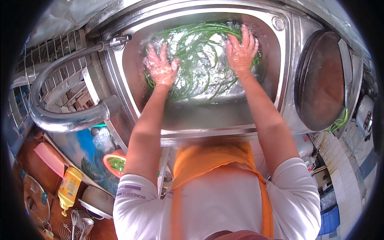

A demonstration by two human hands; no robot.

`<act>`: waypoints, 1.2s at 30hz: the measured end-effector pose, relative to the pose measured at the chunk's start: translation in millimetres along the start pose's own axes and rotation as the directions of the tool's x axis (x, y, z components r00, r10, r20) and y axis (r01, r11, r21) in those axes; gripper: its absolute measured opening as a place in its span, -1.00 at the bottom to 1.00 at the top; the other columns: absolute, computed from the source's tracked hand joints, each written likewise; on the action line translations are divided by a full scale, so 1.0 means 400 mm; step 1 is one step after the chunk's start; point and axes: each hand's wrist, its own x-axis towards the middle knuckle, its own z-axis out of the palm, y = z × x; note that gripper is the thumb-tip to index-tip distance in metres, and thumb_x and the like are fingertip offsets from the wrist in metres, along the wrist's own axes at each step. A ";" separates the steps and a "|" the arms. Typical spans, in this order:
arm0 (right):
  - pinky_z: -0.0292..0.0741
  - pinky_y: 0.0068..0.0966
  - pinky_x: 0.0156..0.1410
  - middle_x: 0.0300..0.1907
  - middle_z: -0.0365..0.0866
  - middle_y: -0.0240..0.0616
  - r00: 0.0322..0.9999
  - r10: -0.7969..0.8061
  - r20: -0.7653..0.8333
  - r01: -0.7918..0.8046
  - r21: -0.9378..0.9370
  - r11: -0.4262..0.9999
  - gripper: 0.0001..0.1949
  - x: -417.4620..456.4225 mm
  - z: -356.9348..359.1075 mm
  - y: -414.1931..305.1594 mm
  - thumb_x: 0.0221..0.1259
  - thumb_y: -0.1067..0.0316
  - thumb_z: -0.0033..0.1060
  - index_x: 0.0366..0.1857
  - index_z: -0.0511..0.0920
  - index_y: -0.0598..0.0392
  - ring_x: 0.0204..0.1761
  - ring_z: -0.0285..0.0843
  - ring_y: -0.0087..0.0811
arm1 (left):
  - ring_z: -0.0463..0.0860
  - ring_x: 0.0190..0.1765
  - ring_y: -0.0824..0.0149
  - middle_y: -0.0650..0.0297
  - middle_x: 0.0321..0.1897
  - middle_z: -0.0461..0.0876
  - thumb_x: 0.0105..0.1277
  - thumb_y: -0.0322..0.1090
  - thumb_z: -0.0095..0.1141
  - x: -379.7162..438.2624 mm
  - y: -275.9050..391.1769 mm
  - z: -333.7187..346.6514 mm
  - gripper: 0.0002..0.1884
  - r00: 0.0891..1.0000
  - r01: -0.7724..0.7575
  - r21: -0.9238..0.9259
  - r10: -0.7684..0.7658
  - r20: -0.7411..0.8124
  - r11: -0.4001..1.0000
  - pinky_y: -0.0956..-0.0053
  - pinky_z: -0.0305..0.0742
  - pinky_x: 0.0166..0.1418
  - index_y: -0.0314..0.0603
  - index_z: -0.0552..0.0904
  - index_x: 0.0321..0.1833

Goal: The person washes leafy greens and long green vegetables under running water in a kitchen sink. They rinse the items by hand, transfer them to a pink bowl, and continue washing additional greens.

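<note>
Both hands are in the water of a stainless steel sink, among long, thin green vegetable stalks. On the left of the basin, my left hand is spread at the water's surface, some green beneath its wrist. My right hand lies toward the far right, its fingers apart and touching the bundle of stalks that curves along the back. Neither hand is closed around anything. Other stalks float in curved strands between the hands, blurred by ripples and glare. Water partly covers the fingertips.
A curved metal pipe faucet arches at the left rim. Round cutting boards and a cleaver stand on the right. Lower left are a bowl of cut greens, a yellow bottle, a pot and a whisk.
</note>
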 end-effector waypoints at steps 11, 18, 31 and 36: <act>0.49 -0.16 0.05 0.06 0.44 -0.02 0.928 0.066 0.366 -0.341 0.767 0.543 -0.34 -0.106 -0.210 -0.309 0.05 -0.05 0.38 0.21 0.38 0.03 0.06 0.48 0.03 | 0.43 0.21 0.16 0.03 0.20 0.45 0.45 0.10 -0.12 -0.069 0.238 -0.023 -0.39 0.664 0.352 -0.631 -0.291 0.689 -0.692 0.26 0.30 0.32 -0.30 0.35 0.31; 0.51 -0.11 0.01 0.28 0.25 -0.01 0.989 -0.052 0.135 0.007 0.313 0.950 -0.51 -0.032 -0.121 -0.078 0.08 0.33 0.25 0.18 0.43 -0.08 0.13 0.42 0.03 | 0.54 0.09 0.07 -0.15 0.11 0.48 0.30 -0.35 0.17 -0.064 0.156 -0.162 -0.38 0.906 0.418 -0.778 -0.275 0.321 0.469 0.31 0.40 0.22 -0.37 0.22 0.36; -0.01 0.02 0.46 0.50 0.05 -0.15 0.820 -0.497 0.284 0.524 -0.025 0.851 -0.57 0.027 0.009 0.017 0.25 -0.01 0.08 0.21 0.51 -0.27 0.45 0.07 -0.03 | -0.15 0.55 -0.14 0.18 0.57 -0.19 0.26 0.24 -0.02 0.063 0.051 -0.072 -0.25 0.771 -0.500 -0.089 0.489 0.408 0.862 -0.28 -0.31 0.49 0.42 0.11 0.50; 0.04 0.10 0.36 0.34 0.30 -0.14 0.983 -0.169 -0.072 0.167 -0.022 0.986 -0.57 0.009 0.051 -0.054 0.24 -0.03 0.07 0.21 0.47 -0.36 0.36 0.19 -0.04 | 0.00 0.53 -0.08 0.10 0.51 0.02 0.22 0.11 0.02 0.006 0.007 0.009 -0.30 0.969 -0.244 -0.208 0.248 -0.007 0.947 -0.28 -0.22 0.46 0.25 0.23 0.46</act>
